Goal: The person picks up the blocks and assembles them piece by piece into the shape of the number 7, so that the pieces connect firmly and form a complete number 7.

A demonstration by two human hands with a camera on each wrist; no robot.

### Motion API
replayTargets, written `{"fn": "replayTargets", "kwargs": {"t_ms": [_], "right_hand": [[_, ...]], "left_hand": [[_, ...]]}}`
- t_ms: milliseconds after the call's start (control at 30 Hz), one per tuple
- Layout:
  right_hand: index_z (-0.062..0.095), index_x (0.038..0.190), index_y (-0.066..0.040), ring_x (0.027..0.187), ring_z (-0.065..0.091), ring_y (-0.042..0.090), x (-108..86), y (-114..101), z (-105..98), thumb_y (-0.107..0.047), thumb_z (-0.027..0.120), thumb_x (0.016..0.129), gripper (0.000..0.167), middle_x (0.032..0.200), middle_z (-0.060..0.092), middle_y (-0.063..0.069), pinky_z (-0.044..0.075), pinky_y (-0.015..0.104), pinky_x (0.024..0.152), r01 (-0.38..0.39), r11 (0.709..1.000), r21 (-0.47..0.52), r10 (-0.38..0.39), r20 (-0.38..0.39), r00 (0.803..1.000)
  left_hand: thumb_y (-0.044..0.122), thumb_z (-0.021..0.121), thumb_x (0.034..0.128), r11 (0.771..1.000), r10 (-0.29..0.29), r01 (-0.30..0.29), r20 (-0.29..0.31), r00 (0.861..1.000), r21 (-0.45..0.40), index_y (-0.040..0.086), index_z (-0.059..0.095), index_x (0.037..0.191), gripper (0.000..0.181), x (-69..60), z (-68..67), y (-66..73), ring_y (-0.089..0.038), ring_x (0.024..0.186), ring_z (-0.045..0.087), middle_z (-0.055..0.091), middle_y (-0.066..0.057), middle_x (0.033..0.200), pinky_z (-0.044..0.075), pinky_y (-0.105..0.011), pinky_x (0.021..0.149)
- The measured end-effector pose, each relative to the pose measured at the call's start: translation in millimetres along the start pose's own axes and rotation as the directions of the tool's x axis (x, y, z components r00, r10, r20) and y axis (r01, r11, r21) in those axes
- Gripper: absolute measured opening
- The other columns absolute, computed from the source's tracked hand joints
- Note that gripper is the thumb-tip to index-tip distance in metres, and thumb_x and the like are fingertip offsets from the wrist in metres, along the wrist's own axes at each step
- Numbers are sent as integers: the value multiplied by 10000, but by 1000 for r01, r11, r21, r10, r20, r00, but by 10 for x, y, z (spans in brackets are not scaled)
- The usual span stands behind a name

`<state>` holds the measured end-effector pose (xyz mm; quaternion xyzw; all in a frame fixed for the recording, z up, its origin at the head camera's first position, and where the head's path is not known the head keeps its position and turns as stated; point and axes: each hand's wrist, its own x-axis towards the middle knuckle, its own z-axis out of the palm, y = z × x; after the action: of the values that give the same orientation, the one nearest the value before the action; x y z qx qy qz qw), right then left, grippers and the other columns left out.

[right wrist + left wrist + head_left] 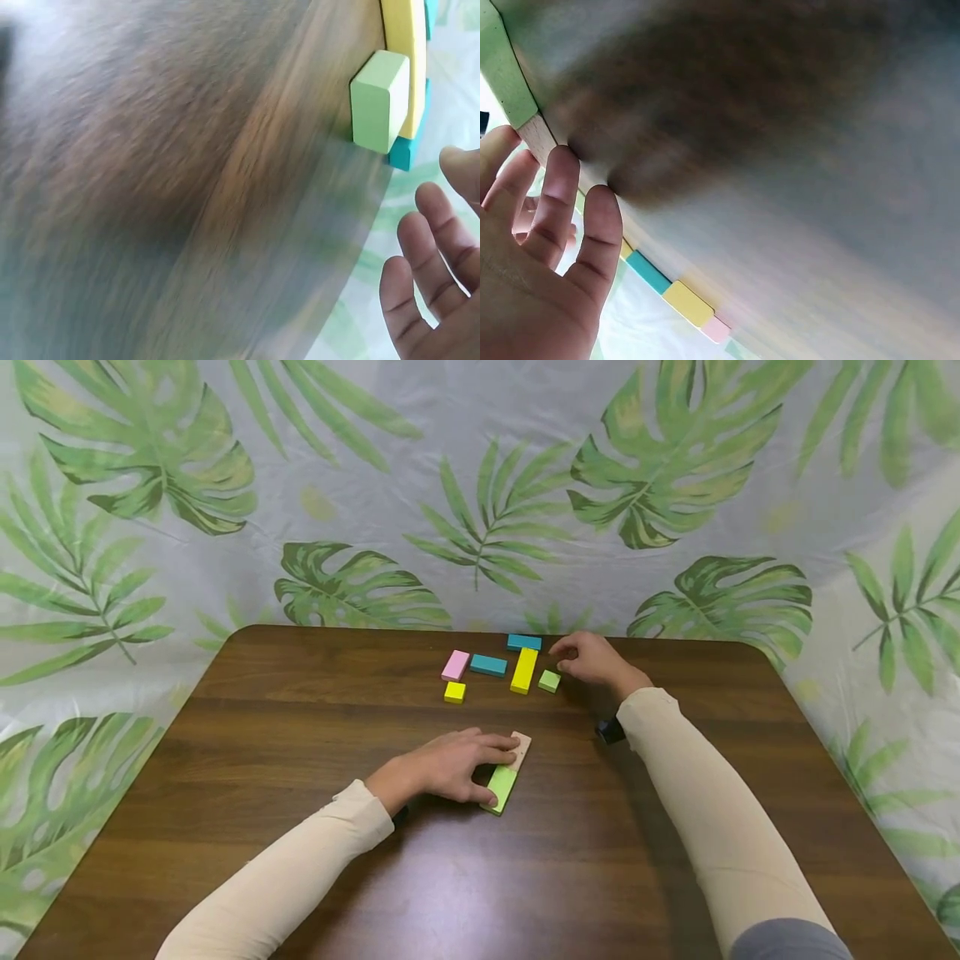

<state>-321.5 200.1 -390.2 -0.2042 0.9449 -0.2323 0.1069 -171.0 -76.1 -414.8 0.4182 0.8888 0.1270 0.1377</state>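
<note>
My left hand (457,764) rests on two flat blocks lying end to end in the middle of the table. Its fingers touch the plain wood block (522,748), while the thumb lies on the light green block (500,787). In the left wrist view those fingers look fairly straight. Over the back of the table, my right hand (592,658) holds nothing, its fingers loosely bent. It is nearest to a small green block (549,681), which the right wrist view shows apart from the fingertips. Beside that block lie a long yellow block (524,671) and a teal block (524,642).
Left of the long yellow block are another teal block (489,665), a pink block (455,666) and a small yellow block (454,692). The brown wooden table (300,727) ends at a leaf-patterned cloth (510,585) behind.
</note>
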Motion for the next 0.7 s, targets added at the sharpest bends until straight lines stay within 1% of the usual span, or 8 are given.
{"fn": "replayTargets", "kwargs": {"t_ms": [100,200,333,500,600,667,700], "right_hand": [[621,1313,-30,1165,566,380,60,-3,50,-108,563,969,358,1358,578,218,469,538,988,0,1000,23,0,-6,1000],[610,1323,-27,1180,563,389,118,-4,105,-108,557,969,367,1379,552,222,473,540,988,-2,999,54,2,-7,1000],[594,1339,-37,1188,556,395,124,21,145,-113,547,973,376,1410,514,217,474,541,986,-20,996,84,22,-14,1000],[581,1354,-35,1202,551,417,155,-46,181,-112,545,973,391,1426,492,223,471,555,997,-13,994,107,17,-37,999],[596,1343,-36,1158,552,394,187,-113,219,-101,545,974,378,1407,509,215,474,535,979,13,993,114,-7,-49,999],[610,1331,-40,1096,543,368,211,-162,246,-90,543,973,367,1393,523,203,471,514,944,34,993,113,-28,-55,998],[615,1327,-47,1083,535,353,227,-188,260,-90,543,975,362,1396,527,195,466,505,937,44,994,103,-38,-56,998]], "left_hand": [[423,701,885,1000,-10,10,4,1000,0,203,499,1472,658,-7,-2,5,-223,1350,467,354,89,1612,415,-403,1099],[429,698,888,1000,-16,17,7,1000,-5,209,493,1476,661,-9,-9,15,-221,1354,460,347,97,1615,415,-402,1100],[431,697,887,1000,-5,5,6,1000,-4,203,492,1476,664,12,-22,45,-217,1352,461,351,90,1614,418,-396,1095],[421,704,885,1000,-15,15,19,1000,-11,192,493,1476,667,-4,-30,37,-233,1363,456,349,83,1615,387,-408,1135],[418,707,885,1000,-17,17,26,1000,-14,190,496,1474,665,-10,-29,28,-235,1369,453,350,81,1615,383,-415,1139],[417,710,883,1000,-9,10,23,1000,-18,187,500,1471,665,-6,-26,25,-232,1359,459,355,78,1613,409,-412,1110],[415,710,884,1000,-2,2,21,1000,-17,183,504,1468,662,-2,-24,25,-239,1364,459,358,72,1612,397,-418,1125]]}}
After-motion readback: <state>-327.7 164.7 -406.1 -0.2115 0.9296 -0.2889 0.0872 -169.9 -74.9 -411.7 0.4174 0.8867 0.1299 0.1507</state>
